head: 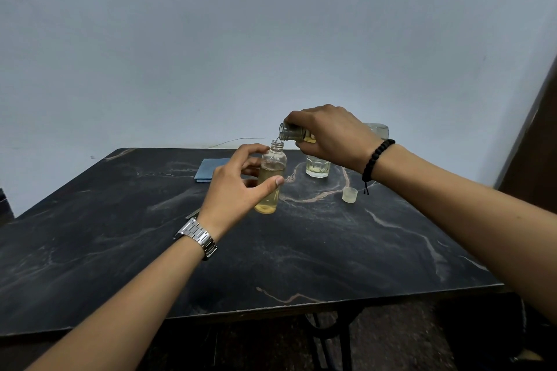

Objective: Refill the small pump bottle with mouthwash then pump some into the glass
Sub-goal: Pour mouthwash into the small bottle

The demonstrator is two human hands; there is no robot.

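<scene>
A small clear bottle (270,181) without its pump stands upright near the middle of the black marble table (271,250), more than half full of yellowish mouthwash. My left hand (241,187) curls around its left side, thumb on the front. My right hand (328,135) grips a larger mouthwash bottle (291,131) tipped on its side, its open neck just above the small bottle's mouth, a thin stream running between them. A faceted glass (318,168) with a little yellowish liquid stands behind, partly hidden by my right hand.
A small translucent cap (350,194) stands on the table right of the small bottle. A folded blue cloth (209,169) lies at the back left. A thin object (193,214) peeks out by my left wrist. Another clear container (376,129) shows behind my right hand.
</scene>
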